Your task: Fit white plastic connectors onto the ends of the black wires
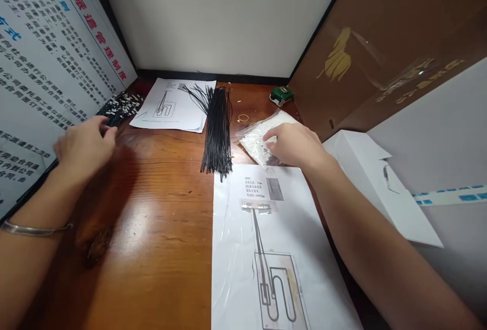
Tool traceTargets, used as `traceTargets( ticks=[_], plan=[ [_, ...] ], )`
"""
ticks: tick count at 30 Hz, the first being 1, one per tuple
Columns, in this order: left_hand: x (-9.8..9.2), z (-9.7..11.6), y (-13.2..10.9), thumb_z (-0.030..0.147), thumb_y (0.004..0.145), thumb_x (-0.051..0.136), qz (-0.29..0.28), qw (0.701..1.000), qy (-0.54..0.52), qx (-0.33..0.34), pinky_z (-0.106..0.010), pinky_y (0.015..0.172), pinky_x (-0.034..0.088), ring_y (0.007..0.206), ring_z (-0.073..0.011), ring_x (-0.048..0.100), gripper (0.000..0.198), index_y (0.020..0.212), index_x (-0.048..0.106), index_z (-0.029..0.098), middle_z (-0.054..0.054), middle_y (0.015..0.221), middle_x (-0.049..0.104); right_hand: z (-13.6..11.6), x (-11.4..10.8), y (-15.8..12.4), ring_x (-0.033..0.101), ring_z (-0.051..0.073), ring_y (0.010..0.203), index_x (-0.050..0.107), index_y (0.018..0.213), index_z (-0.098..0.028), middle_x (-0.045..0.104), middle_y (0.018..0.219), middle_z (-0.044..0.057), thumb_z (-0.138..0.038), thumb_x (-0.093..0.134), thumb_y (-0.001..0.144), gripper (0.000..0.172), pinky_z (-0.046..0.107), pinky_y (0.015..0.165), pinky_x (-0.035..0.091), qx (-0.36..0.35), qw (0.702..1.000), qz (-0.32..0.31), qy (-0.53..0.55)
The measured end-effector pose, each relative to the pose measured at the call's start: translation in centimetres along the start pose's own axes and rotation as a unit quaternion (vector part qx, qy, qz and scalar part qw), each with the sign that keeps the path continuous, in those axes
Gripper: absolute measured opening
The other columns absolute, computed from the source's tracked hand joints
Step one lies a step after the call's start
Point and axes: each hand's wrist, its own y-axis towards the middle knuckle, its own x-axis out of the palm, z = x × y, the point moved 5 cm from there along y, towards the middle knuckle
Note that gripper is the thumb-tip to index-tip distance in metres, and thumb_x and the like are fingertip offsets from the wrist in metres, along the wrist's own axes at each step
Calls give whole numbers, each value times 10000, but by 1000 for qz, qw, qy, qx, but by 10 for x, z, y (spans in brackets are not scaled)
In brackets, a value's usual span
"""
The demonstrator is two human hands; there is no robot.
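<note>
Diagram sheet nearest, flat on table. At left, reaches with left hand to white-tipped wires, thumb slightly apart; cannot tell if gripping. At centre, black wire bundle. At right, curls right hand over bag of white contents; cannot tell if pinching.

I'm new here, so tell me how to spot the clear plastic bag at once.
On the wooden table, find the larger sheet with a printed diagram. At its far edge lies the clear bag, with the right hand at it and black wires to its left. Its see-through plastic and white contents set it apart from those dark wires.
</note>
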Motion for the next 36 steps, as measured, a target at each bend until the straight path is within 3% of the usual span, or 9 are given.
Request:
traceTargets(
  ticks=[2,4,8,11,15,21,27,31,36],
  plan=[
    [-6,-2,4,540,871,439,46,997,59,19,-408,651,277,1190,-388,475,559,1072,637,58,-138,951,639,-1,4,1,620,258,903,727,1014,-276,712,935,70,-182,600,742,315,316,672,407,1,1000,-12,-12],
    [-2,10,2,464,835,504,34,997,56,35,-452,728,371,1161,-397,513,498,1168,616,111,-176,1104,634,0,7,2,620,253,908,720,1043,-268,711,982,77,-201,616,739,328,309,668,406,3,1000,-20,-17],
    [25,70,-27,345,832,536,-80,987,-62,121,-377,787,455,915,-256,625,314,1058,671,175,-89,980,708,3,11,4,620,247,869,724,988,-252,711,950,82,-219,624,735,274,305,643,396,10,999,-27,-23],
    [40,118,-54,292,830,560,-135,957,-165,195,-345,789,456,863,-230,607,237,994,684,173,-65,945,710,2,12,3,615,240,813,720,881,-238,700,855,78,-201,615,728,188,304,617,386,11,999,-16,-28],
    [48,151,-78,252,825,590,-180,917,-231,272,-322,765,439,825,-206,564,145,929,671,193,-29,853,675,0,9,1,605,229,751,708,803,-224,681,794,71,-149,608,696,164,302,593,380,9,1000,24,-16],
    [54,152,-94,206,798,624,-206,887,-275,308,-333,788,429,864,-197,534,139,937,612,203,-28,928,646,2,2,0,597,233,694,704,737,-229,665,722,58,-107,623,659,167,312,589,379,12,998,64,-2],
    [58,153,-111,339,834,619,-198,913,-234,270,-345,716,423,783,-214,515,162,787,599,185,-39,777,626,-10,-13,-13,580,239,655,659,694,-212,607,605,45,-102,633,652,121,314,576,351,-8,996,85,12],
    [60,158,-117,268,855,576,-178,933,-200,240,-358,725,425,802,-230,530,129,797,621,162,-68,801,627,-27,-19,-27,581,215,660,641,737,-217,650,682,27,-144,599,701,91,303,579,351,-68,988,114,80],
    [61,160,-115,200,833,574,-183,939,-203,207,-361,726,437,764,-224,552,104,775,651,160,-56,731,621,-52,-3,-37,567,141,590,627,769,-197,667,711,1,-209,607,765,24,289,602,414,-182,926,144,298]
  ],
)
